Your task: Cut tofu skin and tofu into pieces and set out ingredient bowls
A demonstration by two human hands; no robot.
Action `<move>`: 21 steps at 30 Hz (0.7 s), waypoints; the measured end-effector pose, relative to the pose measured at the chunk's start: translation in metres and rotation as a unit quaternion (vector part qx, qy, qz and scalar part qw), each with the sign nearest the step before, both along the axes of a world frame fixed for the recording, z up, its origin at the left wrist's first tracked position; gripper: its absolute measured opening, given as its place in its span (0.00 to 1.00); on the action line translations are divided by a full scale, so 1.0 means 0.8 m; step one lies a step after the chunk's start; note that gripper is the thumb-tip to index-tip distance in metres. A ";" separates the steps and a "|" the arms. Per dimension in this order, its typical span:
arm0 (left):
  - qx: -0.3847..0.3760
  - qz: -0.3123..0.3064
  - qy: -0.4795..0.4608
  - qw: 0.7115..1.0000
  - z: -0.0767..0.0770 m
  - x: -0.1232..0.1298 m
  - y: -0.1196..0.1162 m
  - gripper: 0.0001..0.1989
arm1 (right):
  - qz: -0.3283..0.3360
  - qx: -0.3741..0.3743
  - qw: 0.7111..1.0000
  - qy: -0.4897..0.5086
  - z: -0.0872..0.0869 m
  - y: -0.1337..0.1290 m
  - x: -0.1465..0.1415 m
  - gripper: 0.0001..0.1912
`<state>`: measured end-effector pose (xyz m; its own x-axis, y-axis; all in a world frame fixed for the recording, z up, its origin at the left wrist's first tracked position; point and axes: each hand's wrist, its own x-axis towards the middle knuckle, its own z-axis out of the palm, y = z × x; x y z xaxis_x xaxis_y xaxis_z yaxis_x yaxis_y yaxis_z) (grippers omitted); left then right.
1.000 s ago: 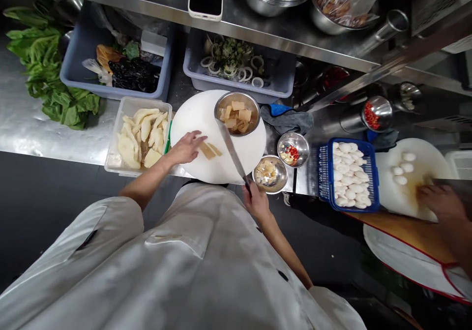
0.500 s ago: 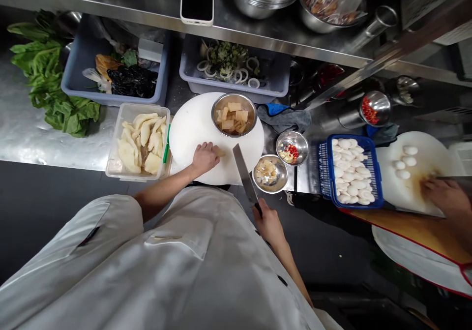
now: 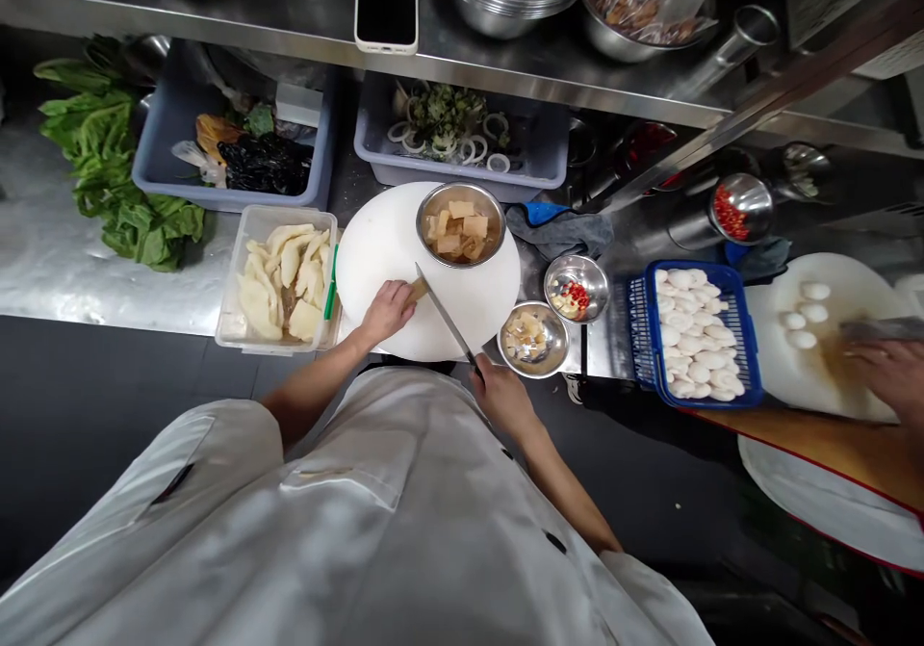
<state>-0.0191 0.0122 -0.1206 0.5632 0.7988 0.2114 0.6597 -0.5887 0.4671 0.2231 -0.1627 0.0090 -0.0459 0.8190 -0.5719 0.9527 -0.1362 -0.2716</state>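
On the round white cutting board (image 3: 375,242), my left hand (image 3: 390,309) presses a small pale tan piece of food (image 3: 418,288) with its fingers closed. What exactly the piece is, I cannot tell. My right hand (image 3: 503,396) grips the black handle of a kitchen knife (image 3: 449,321). The blade slants up and left, its tip end right beside the piece. A steel bowl (image 3: 462,257) of similar tan chunks stands at the back of the board. Right of the board is a smaller steel bowl (image 3: 552,352) holding thin pale slices.
To the left stands a clear tub (image 3: 231,314) of pale yellow pieces. Blue-grey bins (image 3: 462,172) and leafy greens (image 3: 144,227) lie behind. On the right are a bowl of chopped red and pale bits (image 3: 596,290), a blue basket (image 3: 654,338) of white mushrooms, and a co-worker's hand (image 3: 891,372).
The knife has moved left across the board, up against the food piece, and its blade has turned edge-down. My left hand has shifted slightly left. The co-worker's hand moved a little.
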 end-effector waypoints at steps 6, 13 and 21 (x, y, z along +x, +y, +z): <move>0.024 0.007 -0.022 0.999 -0.007 0.008 0.002 0.07 | 0.011 -0.020 0.999 -0.023 0.025 0.004 -0.006 0.15; 0.025 -0.010 -0.007 1.000 -0.002 0.010 0.005 0.04 | 0.047 -0.033 0.998 -0.004 0.016 0.027 -0.013 0.12; 0.031 0.017 -0.032 0.999 0.000 -0.001 -0.009 0.05 | 0.058 -0.032 0.998 0.004 0.016 0.022 -0.017 0.13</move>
